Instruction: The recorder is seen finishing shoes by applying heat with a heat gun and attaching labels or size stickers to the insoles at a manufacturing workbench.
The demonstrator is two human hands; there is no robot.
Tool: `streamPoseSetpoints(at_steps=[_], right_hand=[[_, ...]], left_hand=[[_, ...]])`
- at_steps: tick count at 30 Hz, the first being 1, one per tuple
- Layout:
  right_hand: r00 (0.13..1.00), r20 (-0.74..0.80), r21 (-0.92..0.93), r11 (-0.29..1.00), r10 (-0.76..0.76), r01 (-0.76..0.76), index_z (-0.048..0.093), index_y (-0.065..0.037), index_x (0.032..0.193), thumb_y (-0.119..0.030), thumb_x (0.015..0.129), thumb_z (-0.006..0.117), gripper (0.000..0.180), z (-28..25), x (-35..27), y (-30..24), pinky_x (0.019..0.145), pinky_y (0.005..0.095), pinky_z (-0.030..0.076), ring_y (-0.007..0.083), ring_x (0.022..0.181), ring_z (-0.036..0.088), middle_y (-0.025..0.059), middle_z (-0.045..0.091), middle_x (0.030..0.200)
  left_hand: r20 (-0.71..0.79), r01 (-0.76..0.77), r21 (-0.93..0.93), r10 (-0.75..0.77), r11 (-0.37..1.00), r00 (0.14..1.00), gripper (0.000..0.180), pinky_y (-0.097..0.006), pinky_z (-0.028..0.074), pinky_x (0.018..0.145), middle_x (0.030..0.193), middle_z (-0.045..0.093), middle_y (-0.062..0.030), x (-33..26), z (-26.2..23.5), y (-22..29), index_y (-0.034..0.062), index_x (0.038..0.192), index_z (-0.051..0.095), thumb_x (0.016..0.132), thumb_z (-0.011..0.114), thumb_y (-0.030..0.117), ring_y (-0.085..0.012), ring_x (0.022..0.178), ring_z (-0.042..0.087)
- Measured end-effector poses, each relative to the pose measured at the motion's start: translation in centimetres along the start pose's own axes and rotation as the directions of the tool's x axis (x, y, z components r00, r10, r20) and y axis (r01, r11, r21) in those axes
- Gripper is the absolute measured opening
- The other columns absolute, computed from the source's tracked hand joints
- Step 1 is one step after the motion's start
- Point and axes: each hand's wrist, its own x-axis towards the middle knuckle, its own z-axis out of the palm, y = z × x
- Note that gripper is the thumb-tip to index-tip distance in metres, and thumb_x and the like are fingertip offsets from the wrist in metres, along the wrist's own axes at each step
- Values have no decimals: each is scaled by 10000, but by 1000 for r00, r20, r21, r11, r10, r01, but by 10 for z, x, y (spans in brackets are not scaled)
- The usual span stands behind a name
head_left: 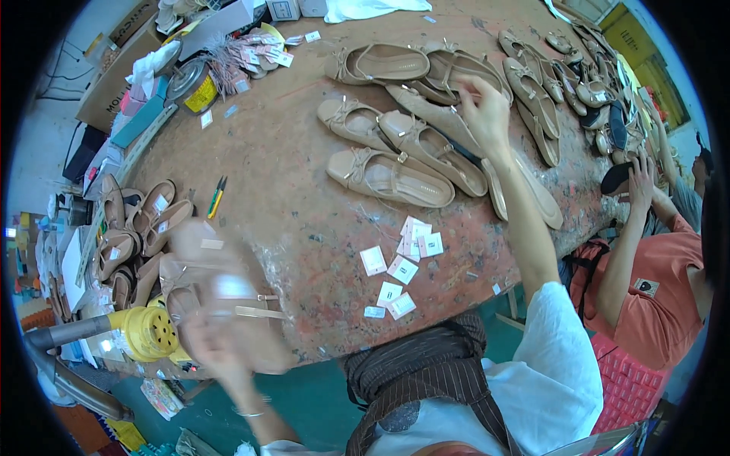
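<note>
At the table's near left, my left hand (215, 346) is smeared by motion. Beige shoes (262, 342) beneath it are smeared too, and the hand appears closed on one of them. White and gold-coloured bits blur over these shoes. My right hand (483, 110) reaches far across the table, its fingers bent in a pinch over a beige flat shoe (464, 72); what lies between the fingertips is hidden. Just left of my right forearm lie more beige flats with bows, among them a strapped shoe (391, 177). Small white square tags (403, 268) are scattered nearer me.
A yellow round-headed nozzle (148, 333) on a grey pipe stands at the left edge. Shoes (137, 228) pile up behind it. Two pens (217, 197), a round tin (192, 85) and bundled tags (262, 53) lie farther back. On the right, a co-worker (646, 289) handles a shoe beside more shoes.
</note>
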Motion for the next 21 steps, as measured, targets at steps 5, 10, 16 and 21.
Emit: streamPoseSetpoints(at_steps=[5, 10, 16, 21], right_hand=[[957, 137, -294, 912, -257, 287, 591, -29, 1101, -234, 844, 652, 335, 96, 70, 6, 844, 473, 500, 380, 1003, 603, 192, 632, 1052], [917, 282, -431, 817, -282, 383, 667, -59, 956, -264, 794, 701, 263, 137, 104, 20, 852, 462, 444, 313, 995, 612, 141, 643, 1045], [868, 97, -357, 796, -488, 488, 722, -53, 869, -205, 781, 689, 178, 53, 116, 51, 881, 451, 463, 314, 986, 622, 150, 646, 1064], [973, 225, -445, 893, 42, 65, 595, -167, 1210, -165, 832, 673, 386, 33, 102, 77, 794, 502, 507, 406, 964, 645, 206, 681, 1003]], left_hand=[[-493, 121, 309, 50, 943, 869, 393, -333, 486, 838, 1289, 545, -173, 97, -114, -34, -2, 1355, 479, 987, 527, 124, -190, 952, 559], [-442, -82, 396, 268, 915, 856, 447, -263, 497, 709, 1389, 497, -115, 81, -27, 2, 27, 1401, 436, 973, 548, 90, -199, 943, 570], [-366, -1, 191, 72, 982, 928, 523, -247, 449, 630, 1425, 476, -70, 57, -6, -15, 35, 1446, 364, 963, 560, 79, -140, 812, 523], [-320, 72, 8, -66, 997, 945, 522, -206, 431, 617, 1453, 438, -86, 57, 15, -11, 42, 1451, 355, 967, 546, 79, -105, 801, 521]])
